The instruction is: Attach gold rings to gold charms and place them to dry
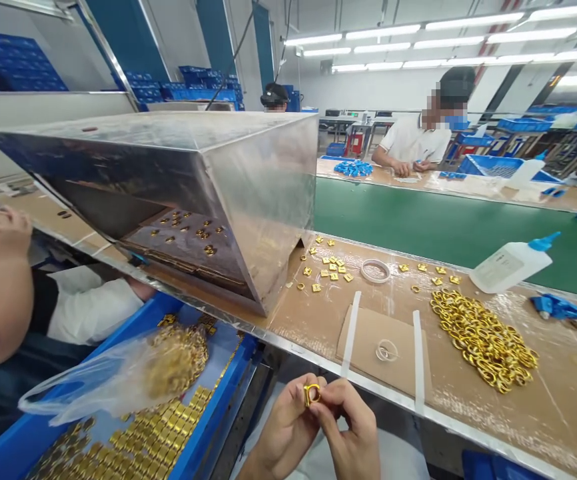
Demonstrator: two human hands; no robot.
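Observation:
Just off the front edge of the workbench, a gold ring point(306, 398) with a squarish top is held between my hands. My left hand point(286, 430) pinches it from the left side, fingers curled. From the right, my right hand point(352, 427) grips its other side with thumb and forefinger. Beyond them lies a taped cardboard piece point(368, 333) carrying a small clear round dish point(386, 351). A heap of gold rings point(483, 340) sits to its right, and several square gold pieces point(336, 269) are scattered behind it.
A metal hood point(258, 193) with small gold parts inside stands left on the bench. Below it is a blue bin point(233, 393) with gold pieces and a plastic bag point(118, 380). A white bottle point(511, 267) lies tilted at right. Across the green belt point(418, 210), a person point(413, 143) works.

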